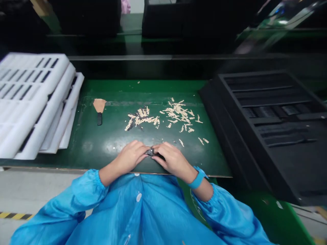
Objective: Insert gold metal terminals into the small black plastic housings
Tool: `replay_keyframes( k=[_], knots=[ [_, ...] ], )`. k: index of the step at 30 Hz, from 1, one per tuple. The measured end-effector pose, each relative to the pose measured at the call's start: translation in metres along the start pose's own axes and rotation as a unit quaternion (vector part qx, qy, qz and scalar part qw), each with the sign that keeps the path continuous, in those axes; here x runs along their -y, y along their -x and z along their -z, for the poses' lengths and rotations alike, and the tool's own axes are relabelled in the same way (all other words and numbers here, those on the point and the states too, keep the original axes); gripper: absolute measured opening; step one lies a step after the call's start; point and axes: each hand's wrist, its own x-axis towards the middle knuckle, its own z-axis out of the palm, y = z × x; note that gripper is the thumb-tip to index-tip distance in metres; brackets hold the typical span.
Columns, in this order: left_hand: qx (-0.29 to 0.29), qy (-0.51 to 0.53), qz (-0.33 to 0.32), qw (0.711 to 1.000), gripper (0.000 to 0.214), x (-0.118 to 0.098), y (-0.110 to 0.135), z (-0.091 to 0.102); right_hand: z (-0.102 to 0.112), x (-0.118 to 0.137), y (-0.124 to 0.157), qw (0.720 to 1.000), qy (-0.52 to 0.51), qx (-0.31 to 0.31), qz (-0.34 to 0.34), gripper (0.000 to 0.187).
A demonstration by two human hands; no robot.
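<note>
My left hand (pixel 131 156) and my right hand (pixel 170 156) meet close to the near edge of the green work surface. Between their fingertips is a small, dark, glossy part (pixel 151 152), pinched from both sides and partly covered by the fingers. Its exact kind does not show. Beyond the hands lies a small heap of dark and cream strips (pixel 140 118). To the right of that heap, a looser pile of cream-coloured strips (pixel 178 113) spreads out, with a few stray pieces nearer to my right hand.
A scraper (pixel 99 110) with a dark handle lies at left. White slotted foam trays (pixel 38 98) are stacked along the left side. Black slotted trays (pixel 276 129) stand tilted on the right. A dark ledge (pixel 153 66) runs along the back.
</note>
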Motion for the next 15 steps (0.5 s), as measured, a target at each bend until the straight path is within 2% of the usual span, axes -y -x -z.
replay_keyframes(
  k=[4, 7, 10, 12, 15],
  knots=[
    [-0.008, -0.052, 0.014, 0.998, 0.031, -0.002, 0.005, -0.011, 0.005, 0.002, -0.007, 0.999, -0.017, 0.031, 0.024, 0.008],
    [-0.035, 0.002, 0.028, 0.999, 0.028, -0.001, 0.012, -0.008, 0.006, 0.006, -0.015, 0.997, 0.009, 0.069, 0.037, 0.004],
    [-0.029, 0.121, 0.055, 0.991, 0.042, 0.005, 0.019, 0.013, 0.01, 0.006, -0.019, 0.995, 0.004, 0.097, 0.026, 0.007],
    [-0.035, 0.168, 0.136, 0.976, 0.037, 0.014, 0.024, 0.034, 0.014, 0.005, -0.02, 0.992, -0.006, 0.118, 0.03, 0.007],
    [-0.078, 0.067, 0.245, 0.964, 0.022, 0.037, 0.033, 0.067, 0.027, 0.001, -0.025, 0.986, -0.022, 0.16, 0.029, 0.011]
  ],
)
